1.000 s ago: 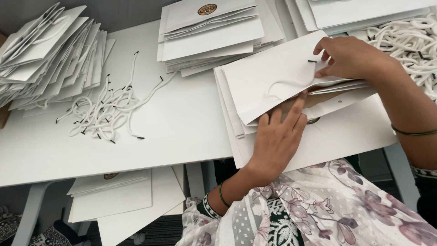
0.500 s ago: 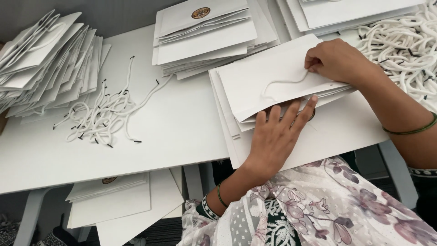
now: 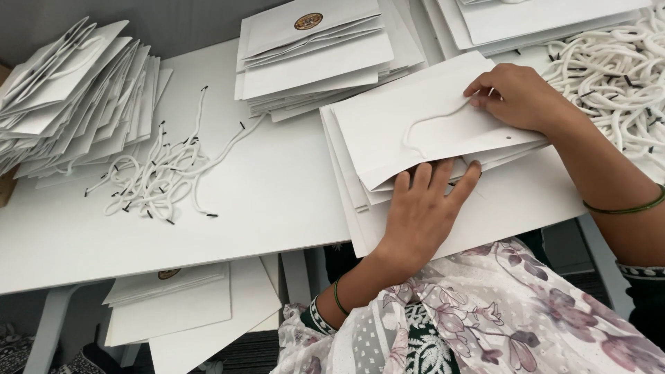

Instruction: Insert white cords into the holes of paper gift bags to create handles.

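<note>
A folded white paper bag (image 3: 415,131) lies on top of a small stack of flat bags in front of me, with a white cord handle (image 3: 433,121) looped on its face. My right hand (image 3: 516,97) pinches the cord end at the bag's upper right edge. My left hand (image 3: 422,208) lies flat, fingers spread, pressing on the stack just under the top bag's lower edge.
A white table (image 3: 263,194) carries a loose bunch of white cords with black tips (image 3: 156,173), a fanned pile of bags at the left (image 3: 69,97), a stack at the back (image 3: 318,55) and a heap of cords at the right (image 3: 616,76). More bags (image 3: 180,305) lie under the table.
My right hand has drawn the cord along the top bag's edge and settled at its upper right. My left hand slid slightly up onto the stack.
</note>
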